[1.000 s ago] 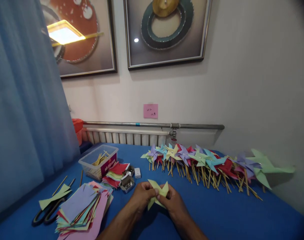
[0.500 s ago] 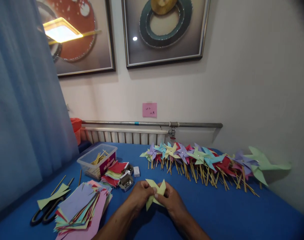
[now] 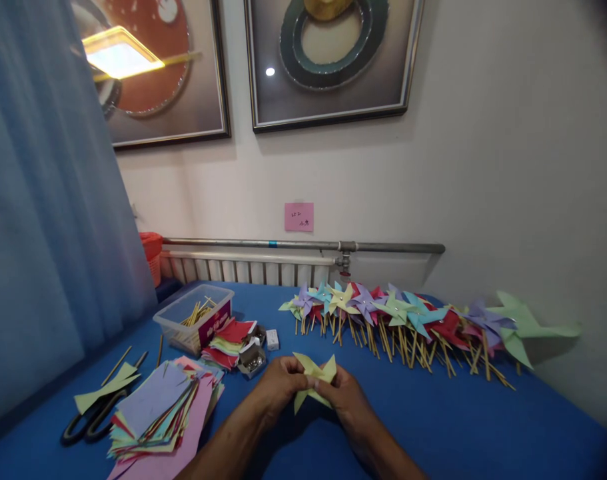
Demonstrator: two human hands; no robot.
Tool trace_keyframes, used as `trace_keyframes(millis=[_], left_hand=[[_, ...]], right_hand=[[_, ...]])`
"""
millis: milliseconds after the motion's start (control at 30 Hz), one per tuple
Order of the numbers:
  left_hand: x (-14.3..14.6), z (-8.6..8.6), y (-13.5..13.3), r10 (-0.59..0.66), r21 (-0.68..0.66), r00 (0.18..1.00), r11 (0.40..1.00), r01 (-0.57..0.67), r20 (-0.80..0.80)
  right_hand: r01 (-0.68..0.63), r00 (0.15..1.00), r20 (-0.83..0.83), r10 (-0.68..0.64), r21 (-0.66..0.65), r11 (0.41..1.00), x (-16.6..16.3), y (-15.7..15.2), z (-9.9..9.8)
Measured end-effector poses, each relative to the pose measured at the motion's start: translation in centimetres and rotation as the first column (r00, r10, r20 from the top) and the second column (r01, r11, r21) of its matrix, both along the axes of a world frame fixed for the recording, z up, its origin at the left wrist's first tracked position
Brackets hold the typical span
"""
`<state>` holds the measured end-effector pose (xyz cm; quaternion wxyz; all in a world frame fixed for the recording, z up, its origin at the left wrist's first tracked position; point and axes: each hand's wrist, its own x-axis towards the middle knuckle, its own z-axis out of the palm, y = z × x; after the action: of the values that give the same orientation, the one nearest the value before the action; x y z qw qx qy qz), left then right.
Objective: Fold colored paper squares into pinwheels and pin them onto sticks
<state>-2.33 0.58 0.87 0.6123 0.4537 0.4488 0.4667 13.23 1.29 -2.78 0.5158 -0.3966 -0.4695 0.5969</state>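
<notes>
Both hands meet low in the middle of the view over a blue table (image 3: 433,427). My left hand (image 3: 280,385) and my right hand (image 3: 347,399) pinch a yellow-green paper pinwheel (image 3: 314,377) between them, fingers closed on its folded points at the centre. The pinwheel has no stick showing. To the left lies a stack of coloured paper squares (image 3: 158,420). A small open box of metal pins (image 3: 252,360) sits just beyond my left hand.
A long row of finished pinwheels on sticks (image 3: 403,320) lies along the back of the table. A clear plastic tub of wooden sticks (image 3: 193,319), a smaller paper pile (image 3: 230,341), scissors (image 3: 86,423) and loose sticks lie at the left. Curtain at left, radiator and wall behind.
The hands keep working the yellow-green pinwheel in place; its points shift slightly between the fingers. The view has tilted a little. Nothing else on the table has moved.
</notes>
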Motion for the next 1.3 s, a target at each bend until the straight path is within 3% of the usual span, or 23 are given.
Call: trace_keyframes(millis=[200, 467, 1300], left_hand=[[-0.5, 0.8, -0.5, -0.079, 0.007, 0.994, 0.997, 0.078, 0.077], [-0.8, -0.2, 0.4, -0.056, 0.032, 0.998, 0.998, 0.056, -0.011], [-0.7, -0.9, 0.4, -0.108, 0.059, 0.994, 0.992, 0.108, 0.001]], right_hand=[[-0.104, 0.99, -0.09, 0.105, 0.018, 0.994, 0.1, -0.5, 0.5], [-0.135, 0.99, -0.033, 0.137, 0.052, 0.989, 0.4, -0.2, 0.2], [-0.064, 0.996, 0.064, 0.061, 0.051, 0.997, 0.1, 0.4, -0.2]])
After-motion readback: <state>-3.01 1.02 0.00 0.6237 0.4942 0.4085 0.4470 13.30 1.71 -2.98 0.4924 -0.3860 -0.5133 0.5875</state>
